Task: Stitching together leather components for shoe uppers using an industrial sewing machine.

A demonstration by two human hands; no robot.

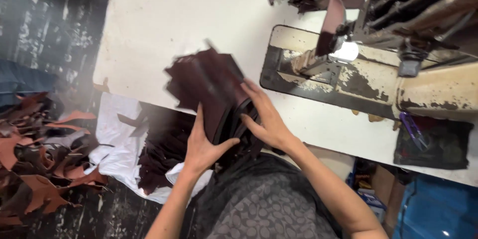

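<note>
- Head view: the left hand (201,144) and the right hand (266,117) clasp a stack of dark maroon leather pieces (211,87) between them at the near edge of the white table (164,20). The stack stands partly on edge, which looks like a way to square the pieces up.
- The left hand is closed on the stack from the near left side, thumb hooked over the near edge and fingers flat up the face. The right hand presses in from the right with its fingers spread along the edge. Each hand grips the stack, so it cannot fan out.
- The far top of the stack is blurred, so the number of pieces cannot be told.
- To the right stands a worn sewing machine (388,65). A strip of the same dark material (332,20) hangs at its needle end, within easy reach of the stack.
- More dark pieces (162,152) lie on a white cloth (117,139) near left, below the table edge.
- Brown scraps (40,164) are heaped on the floor at far left, apart from the sorted pieces.
- Purple-handled snips (413,129) rest on a dark pad by the machine's right end.
</note>
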